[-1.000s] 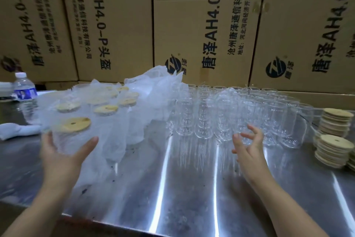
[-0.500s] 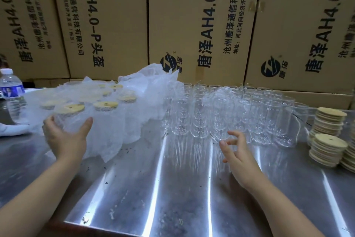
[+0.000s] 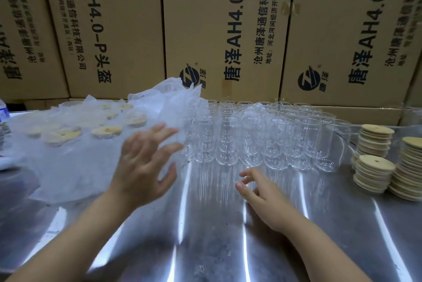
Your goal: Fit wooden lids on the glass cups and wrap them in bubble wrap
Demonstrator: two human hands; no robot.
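Note:
Several bare glass cups [image 3: 253, 137] stand in rows at the middle back of the steel table [image 3: 205, 236]. To their left stand several wrapped cups with wooden lids [image 3: 106, 132], all in white bubble wrap [image 3: 75, 167]. Stacks of wooden lids [image 3: 374, 174] sit at the right. My left hand [image 3: 145, 163] hovers blurred and empty, fingers spread, in front of the wrap's right edge. My right hand [image 3: 262, 192] is low over the table in front of the bare cups, fingers loosely bent, holding nothing.
Tall cardboard boxes [image 3: 219, 30] with printed text wall off the back of the table. A water bottle [image 3: 3, 117] shows at the far left edge. Bare steel lies in front of the cups, between my arms.
My left hand has let go of the wrapped, lidded cup among the wrapped ones and swung right toward the bare cups. My right hand stays in front of the cups.

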